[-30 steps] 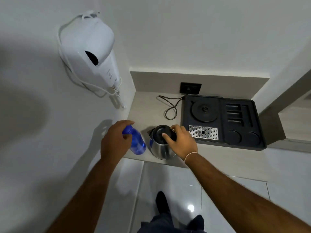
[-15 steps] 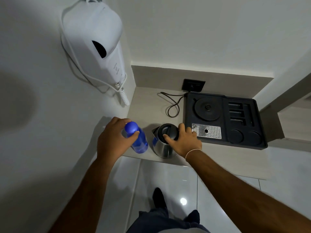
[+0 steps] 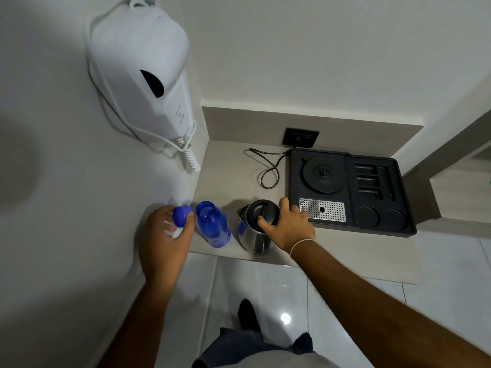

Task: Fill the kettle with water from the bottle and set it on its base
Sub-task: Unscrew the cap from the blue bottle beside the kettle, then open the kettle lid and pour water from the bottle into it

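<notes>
A blue translucent bottle [image 3: 213, 226] stands upright and uncapped near the counter's front left corner. My left hand [image 3: 166, 235] holds its blue cap [image 3: 182, 215] just left of the bottle mouth. A steel kettle [image 3: 254, 229] with a black lid stands to the right of the bottle, lid down. My right hand [image 3: 288, 227] rests on the kettle's lid and handle side. The round kettle base [image 3: 322, 172] sits bare in a black tray [image 3: 380, 227] farther back on the right.
A white wall-mounted hair dryer [image 3: 143, 67] with a coiled cord hangs on the left wall. A black power cord [image 3: 268, 166] loops from the tray toward a wall socket [image 3: 301, 136]. A perforated metal drip grate [image 3: 322, 209] lies in the tray. White tiled floor lies below the counter edge.
My left hand has taken the cap off the bottle and moved it left; the bottle mouth now shows open. My right hand stays on the kettle.
</notes>
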{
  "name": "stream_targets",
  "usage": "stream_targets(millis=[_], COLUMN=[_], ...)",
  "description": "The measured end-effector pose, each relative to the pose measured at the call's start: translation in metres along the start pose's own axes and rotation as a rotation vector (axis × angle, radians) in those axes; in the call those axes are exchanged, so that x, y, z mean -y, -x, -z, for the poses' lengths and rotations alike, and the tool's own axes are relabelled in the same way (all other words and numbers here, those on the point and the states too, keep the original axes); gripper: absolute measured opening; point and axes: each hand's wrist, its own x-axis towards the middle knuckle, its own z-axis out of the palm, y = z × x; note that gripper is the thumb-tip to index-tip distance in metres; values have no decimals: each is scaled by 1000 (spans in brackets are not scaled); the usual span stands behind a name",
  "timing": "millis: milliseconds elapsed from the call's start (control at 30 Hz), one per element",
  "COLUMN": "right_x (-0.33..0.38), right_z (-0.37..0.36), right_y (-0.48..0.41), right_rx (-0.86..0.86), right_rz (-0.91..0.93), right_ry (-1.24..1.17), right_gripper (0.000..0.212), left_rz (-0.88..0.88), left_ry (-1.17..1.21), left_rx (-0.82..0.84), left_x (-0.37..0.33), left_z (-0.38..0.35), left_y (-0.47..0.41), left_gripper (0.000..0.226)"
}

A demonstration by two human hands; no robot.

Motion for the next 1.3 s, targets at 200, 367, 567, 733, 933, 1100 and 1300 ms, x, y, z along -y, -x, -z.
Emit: stream_targets(millis=[200, 367, 567, 733, 933, 1100, 1300], right_x=[0, -2, -30, -55, -69, -76, -79], right_z=[-1, 0, 8, 10, 9, 15, 17], right_y=[-1, 0, -2, 2, -4, -16, -20], right_rx=[-9, -4, 29, 81, 118, 202, 276], right_rz=[23, 47, 140, 123, 128, 171, 186], right_ry=[19, -102, -397, -589, -523, -469, -544], right_gripper=[75, 60, 30, 35, 60, 73, 83], left_rz=[96, 113, 124, 65, -109, 169, 422], left_ry=[9, -74, -97, -159, -165, 384, 586], left_rx=[143, 306, 367, 334, 194, 349, 306], left_x=[75, 96, 107, 112, 112, 67, 34], left_z=[-42, -77, -108, -116, -109, -106, -116], left_y=[66, 56, 43, 47, 56, 47, 39], left_gripper=[51, 50, 33, 46, 84, 103, 100])
